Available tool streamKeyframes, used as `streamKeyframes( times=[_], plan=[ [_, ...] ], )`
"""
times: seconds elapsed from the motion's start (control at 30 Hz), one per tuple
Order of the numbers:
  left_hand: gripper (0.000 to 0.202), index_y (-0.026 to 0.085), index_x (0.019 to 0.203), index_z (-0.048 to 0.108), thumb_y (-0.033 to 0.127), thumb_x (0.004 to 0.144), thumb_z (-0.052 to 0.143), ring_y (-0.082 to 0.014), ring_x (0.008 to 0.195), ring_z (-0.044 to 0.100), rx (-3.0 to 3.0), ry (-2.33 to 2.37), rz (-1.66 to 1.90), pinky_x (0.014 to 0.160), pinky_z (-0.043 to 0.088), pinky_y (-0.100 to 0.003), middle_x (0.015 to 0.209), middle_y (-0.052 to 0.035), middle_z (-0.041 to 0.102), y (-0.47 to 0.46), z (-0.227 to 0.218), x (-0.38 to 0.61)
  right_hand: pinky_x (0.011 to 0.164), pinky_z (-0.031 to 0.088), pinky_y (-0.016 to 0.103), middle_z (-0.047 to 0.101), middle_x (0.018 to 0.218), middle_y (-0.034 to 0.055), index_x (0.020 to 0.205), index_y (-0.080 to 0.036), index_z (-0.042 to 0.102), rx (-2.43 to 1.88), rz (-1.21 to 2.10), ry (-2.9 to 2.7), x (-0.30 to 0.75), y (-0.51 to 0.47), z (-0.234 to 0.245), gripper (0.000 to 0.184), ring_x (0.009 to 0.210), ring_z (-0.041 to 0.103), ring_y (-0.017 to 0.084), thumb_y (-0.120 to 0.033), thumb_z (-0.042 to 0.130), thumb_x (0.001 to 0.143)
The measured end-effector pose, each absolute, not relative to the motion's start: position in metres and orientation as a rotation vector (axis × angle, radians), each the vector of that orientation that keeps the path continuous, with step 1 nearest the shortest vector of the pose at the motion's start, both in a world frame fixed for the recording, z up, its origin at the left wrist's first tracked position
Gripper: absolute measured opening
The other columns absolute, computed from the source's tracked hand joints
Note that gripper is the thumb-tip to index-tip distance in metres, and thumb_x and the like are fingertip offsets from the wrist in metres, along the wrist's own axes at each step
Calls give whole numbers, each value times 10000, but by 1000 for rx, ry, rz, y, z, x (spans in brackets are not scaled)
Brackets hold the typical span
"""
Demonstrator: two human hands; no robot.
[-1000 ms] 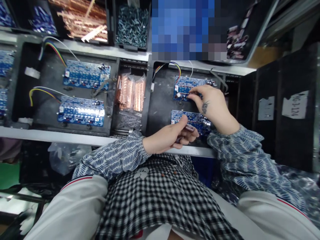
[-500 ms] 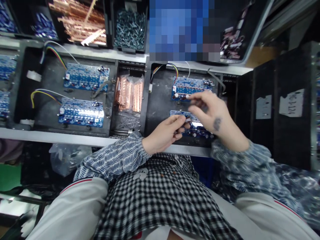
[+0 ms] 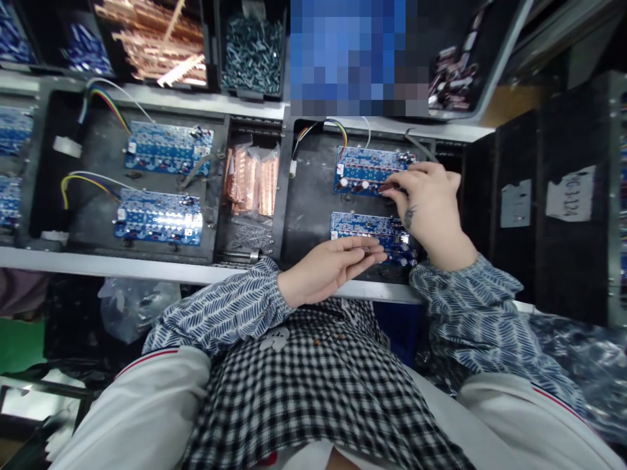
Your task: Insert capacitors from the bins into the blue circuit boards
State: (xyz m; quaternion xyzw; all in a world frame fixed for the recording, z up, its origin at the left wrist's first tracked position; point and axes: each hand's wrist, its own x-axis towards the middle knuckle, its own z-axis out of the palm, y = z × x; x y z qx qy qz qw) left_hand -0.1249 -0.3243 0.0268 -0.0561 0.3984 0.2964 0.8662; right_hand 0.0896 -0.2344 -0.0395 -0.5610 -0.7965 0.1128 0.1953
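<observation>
My right hand (image 3: 424, 196) pinches a brown cylindrical capacitor (image 3: 389, 187) over the lower edge of the upper blue circuit board (image 3: 365, 171). Two capacitors with pale round tops (image 3: 344, 183) stand along that same edge, to the left of my fingers. Below it, my left hand (image 3: 337, 264) is cupped palm up in front of the lower circuit board (image 3: 353, 222), partly covering it. A small brownish capacitor (image 3: 366, 250) shows between its thumb and fingers; how many it holds is hidden.
Two more wired boards (image 3: 166, 147) lie in the left tray. Bagged copper strips (image 3: 252, 179) and loose small metal parts (image 3: 249, 236) fill the middle compartment. Behind stand bins of copper strips (image 3: 157, 46), dark green parts (image 3: 252, 55) and brown capacitors (image 3: 453, 78).
My right hand has moved onto the upper board's lower edge, a capacitor now showing in its fingertips. My left hand's fingers have straightened and reach slightly further right.
</observation>
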Motion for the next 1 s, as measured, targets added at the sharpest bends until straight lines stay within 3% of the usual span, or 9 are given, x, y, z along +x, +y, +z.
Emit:
streamKeyframes(
  times=[0.1,0.23,0.37,0.47,0.57,0.67,0.8,0.9,1.0],
  plan=[
    [302,81,935,709,-3,1047,441,-124,916,737,-97,812,600,885,560,-194,1020,-123,753,-326,22,-126,973,331,728,768,935,96,882,-281,722,-1566,369,-2243,90,-232,-40,159,1149,584,422,-370,630,977],
    [348,94,887,694,132,1113,433,-102,844,726,-59,755,572,682,547,-141,1021,-113,755,-326,15,-127,977,339,726,751,982,86,886,-300,717,-1574,396,-2212,91,-230,-38,217,1134,584,399,-452,607,995],
    [291,105,891,684,252,1098,543,-59,654,615,-54,831,558,541,466,-121,887,-63,694,-327,11,-128,1014,321,710,756,941,79,878,-322,706,-1603,403,-2238,90,-231,-37,230,1157,558,382,-451,577,1016],
    [225,105,876,654,277,1006,718,-27,578,493,-87,841,590,491,380,-97,798,-3,593,-327,11,-128,1033,320,710,760,934,65,888,-324,708,-1565,378,-2254,89,-231,-40,203,1168,562,371,-425,583,1012],
    [252,99,868,626,285,984,748,-21,559,438,-129,791,606,470,332,-87,766,13,541,-327,11,-127,1050,337,722,758,957,56,910,-319,726,-1518,342,-2271,86,-231,-43,156,1179,592,378,-377,605,990],
    [269,96,867,601,290,988,744,-18,543,404,-161,765,619,458,304,-83,745,22,507,-329,12,-127,1064,379,704,755,1094,85,1098,-291,734,-1536,310,-2271,78,-242,-34,176,1183,623,378,-345,615,979],
    [301,100,881,571,328,1003,726,-15,530,370,-145,757,621,468,299,-79,729,38,460,-341,16,-131,1010,526,554,687,1318,142,1361,-212,623,-1350,431,-2203,65,-288,1,428,1185,652,330,-407,647,980],
    [366,121,819,519,376,1061,624,-23,504,309,-92,736,513,459,266,-92,682,57,395,-354,18,-136,881,604,379,740,1151,67,1248,-265,672,-1086,733,-2309,62,-332,22,270,1019,716,232,-336,661,987],
    [389,126,827,516,414,1084,566,-30,496,270,-39,704,357,464,248,-99,661,72,349,-363,15,-140,847,612,326,760,1074,35,1144,-286,695,-1046,848,-2324,63,-357,20,172,957,738,197,-225,617,1004]
  ],
)
